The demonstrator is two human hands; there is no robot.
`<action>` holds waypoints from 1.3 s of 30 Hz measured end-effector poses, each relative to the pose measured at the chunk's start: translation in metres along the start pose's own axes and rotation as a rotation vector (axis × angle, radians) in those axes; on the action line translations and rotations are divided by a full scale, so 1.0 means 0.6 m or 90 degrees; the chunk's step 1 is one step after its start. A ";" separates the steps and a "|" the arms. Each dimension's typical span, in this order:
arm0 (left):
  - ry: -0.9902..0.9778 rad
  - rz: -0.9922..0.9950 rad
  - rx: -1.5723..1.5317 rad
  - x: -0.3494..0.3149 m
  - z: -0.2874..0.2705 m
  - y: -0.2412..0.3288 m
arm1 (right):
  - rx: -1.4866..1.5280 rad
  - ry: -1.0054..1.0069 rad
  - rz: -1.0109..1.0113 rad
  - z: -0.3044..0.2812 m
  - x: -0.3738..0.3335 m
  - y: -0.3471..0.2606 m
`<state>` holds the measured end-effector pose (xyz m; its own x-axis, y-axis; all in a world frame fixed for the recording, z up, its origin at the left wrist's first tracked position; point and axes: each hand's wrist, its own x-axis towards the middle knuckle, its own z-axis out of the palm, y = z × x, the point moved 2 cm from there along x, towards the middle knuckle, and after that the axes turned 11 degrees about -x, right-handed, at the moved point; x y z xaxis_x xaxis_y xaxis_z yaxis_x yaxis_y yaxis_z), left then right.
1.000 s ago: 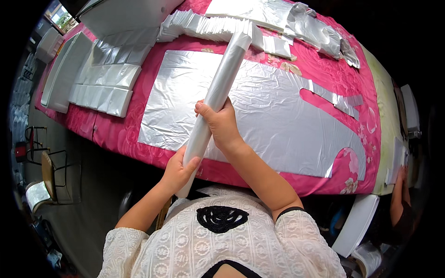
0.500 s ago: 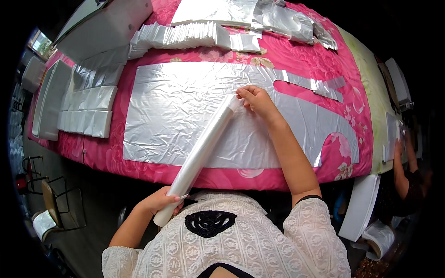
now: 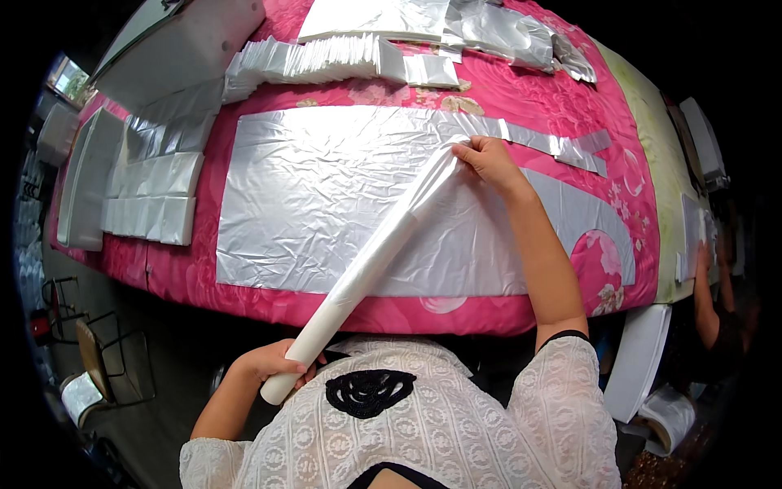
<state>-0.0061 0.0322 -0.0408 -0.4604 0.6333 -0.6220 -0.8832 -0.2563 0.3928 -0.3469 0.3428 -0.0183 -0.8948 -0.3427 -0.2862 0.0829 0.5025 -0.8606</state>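
A long white roll of plastic film [image 3: 342, 281] slants up from my body across the table. My left hand [image 3: 283, 367] is wrapped round its lower end, just past the table's front edge. With my right hand [image 3: 489, 161] I pinch the gathered free end of the film, drawn out beyond the roll's upper end. Beneath the film lies a flat, wrinkled silvery plastic sheet [image 3: 301, 187] with strap-like cut-outs at its right side, apron-shaped. My right hand and forearm hide part of that sheet.
A pink flowered cloth [image 3: 391, 314] covers the table. Folded white packets [image 3: 318, 63] stand in a row at the back, and more packets [image 3: 151, 218] lie at left beside white boxes [image 3: 183, 53]. Silvery sheets [image 3: 497, 37] lie at the far side. A co-worker's arms [image 3: 707, 297] show at right.
My right hand has moved up and to the right, pulling a longer stretch of film off the roll. The roll's lower end and my left hand have shifted slightly down and left.
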 end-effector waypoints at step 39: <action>0.064 0.508 1.227 0.196 0.160 0.117 | -0.228 0.092 -0.258 0.030 -0.070 -0.065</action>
<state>-0.1138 0.1586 -0.0214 -0.6672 0.7449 0.0017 0.6303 0.5633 0.5342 -0.3047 0.3234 0.0197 -0.8773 -0.4649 0.1193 -0.4114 0.6003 -0.6858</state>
